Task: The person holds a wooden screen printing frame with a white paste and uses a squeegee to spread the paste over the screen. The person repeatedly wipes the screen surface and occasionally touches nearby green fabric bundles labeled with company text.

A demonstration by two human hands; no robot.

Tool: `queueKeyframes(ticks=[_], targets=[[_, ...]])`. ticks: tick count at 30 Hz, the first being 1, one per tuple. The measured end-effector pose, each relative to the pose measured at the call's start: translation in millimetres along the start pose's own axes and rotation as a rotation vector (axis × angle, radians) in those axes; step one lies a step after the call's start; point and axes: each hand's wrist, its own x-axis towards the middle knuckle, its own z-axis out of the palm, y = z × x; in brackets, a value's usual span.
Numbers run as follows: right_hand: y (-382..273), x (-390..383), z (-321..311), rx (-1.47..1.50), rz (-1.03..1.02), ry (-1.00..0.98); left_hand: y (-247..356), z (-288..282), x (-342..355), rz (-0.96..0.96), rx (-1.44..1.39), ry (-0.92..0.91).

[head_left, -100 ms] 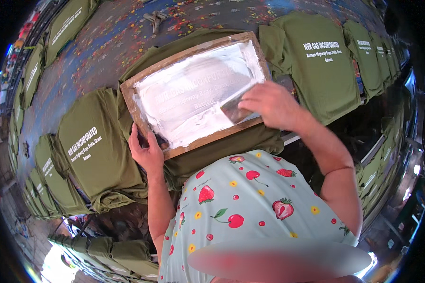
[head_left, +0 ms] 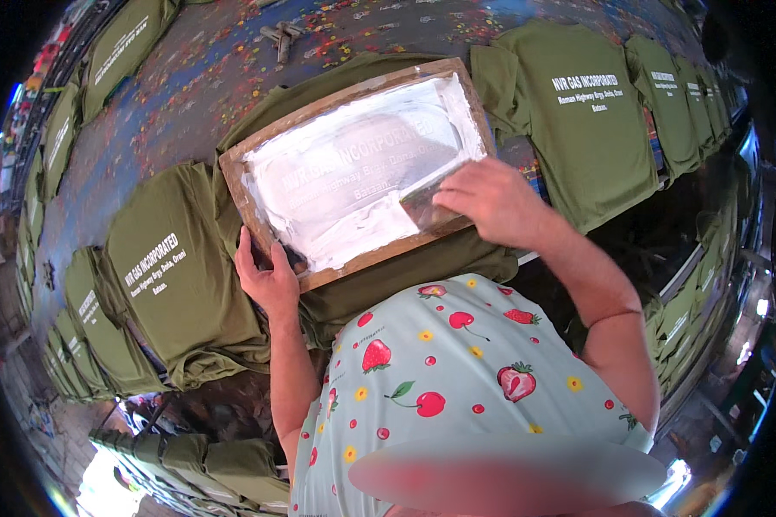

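Observation:
A wooden-framed printing screen (head_left: 352, 273), smeared with white ink, lies over an olive T-shirt (head_left: 397, 263). My left hand (head_left: 265, 276) grips the frame's lower-left corner, thumb and fingers either side of it. My right hand (head_left: 496, 198) holds a flat squeegee (head_left: 418, 205) against the mesh in the lower-right part of the screen, fingers curled over its top. Light lettering shows through the ink; the part of the shirt beneath the frame is hidden.
Printed olive T-shirts (head_left: 177, 284) lie in rows to the left and right (head_left: 586, 146). A long paint-spattered platform (head_left: 207, 77) runs behind them, with a small cross-shaped object (head_left: 282, 39) on it. More shirts (head_left: 241, 474) show at the lower left.
My right hand and the squeegee have moved slightly down toward my body, baring a little more of the mesh above. My left hand has stayed on the frame.

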Motion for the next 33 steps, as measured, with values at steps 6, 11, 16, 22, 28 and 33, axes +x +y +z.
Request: queueKeyframes(ticks=[6, 11, 16, 22, 28, 33], targets=[[-38.2, -23.7, 15.2, 0.065, 0.103, 0.042, -4.4, 0.1, -2.8, -0.012, -0.019, -0.003], [-14.3, -33.7, 25.5, 0.202, 0.263, 0.440, -6.9, 1.2, -2.2, 0.033, -0.169, -0.014], [31.5, -28.5, 69.4, 0.579, 0.768, 0.828, -4.0, -3.7, -1.7, 0.150, 0.005, -0.022], [45.6, -36.5, 88.8, 0.594, 0.806, 0.784, -0.9, -4.0, 3.0, 0.188, 0.046, -0.026], [35.6, -45.2, 92.0, 0.765, 0.690, 0.931, -1.8, -7.5, -9.1, 0.357, 0.123, 0.080], [30.1, -50.8, 88.9, 0.952, 0.688, 0.969, 1.3, -10.2, -18.6, 0.306, -0.032, 0.103]])
